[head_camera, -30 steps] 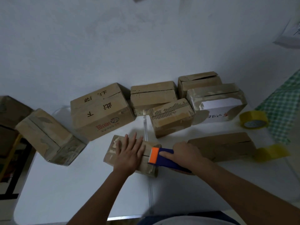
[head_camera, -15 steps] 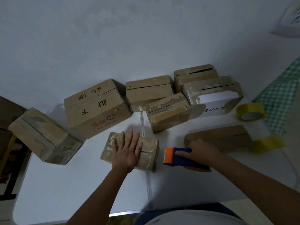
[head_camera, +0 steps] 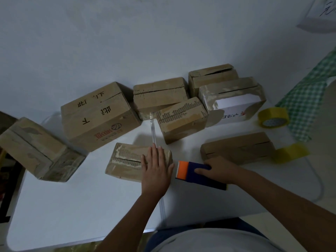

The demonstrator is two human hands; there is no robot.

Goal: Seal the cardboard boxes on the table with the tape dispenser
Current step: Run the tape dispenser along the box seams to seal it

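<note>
A small flat cardboard box (head_camera: pixel 125 161) lies at the middle of the white table (head_camera: pixel 72 206). My left hand (head_camera: pixel 156 170) presses flat on the box's right end, fingers straight. Just right of the box, my right hand (head_camera: pixel 218 170) grips the blue tape dispenser (head_camera: pixel 196 172), whose orange head points at the box. The dispenser sits low over the table, a small gap from the box's end. Another flat box (head_camera: pixel 238 148) lies behind my right hand.
Several more cardboard boxes stand along the back: a large printed one (head_camera: pixel 100 115), one at the left table edge (head_camera: pixel 36 150), and a cluster at back right (head_camera: pixel 181 119). A yellow tape roll (head_camera: pixel 273 117) and a second yellow roll (head_camera: pixel 291 152) lie at right beside green checked cloth (head_camera: pixel 309 99).
The dispenser came off the small box's right end and now rests beside it. My left hand slid from the middle of the box to its right end.
</note>
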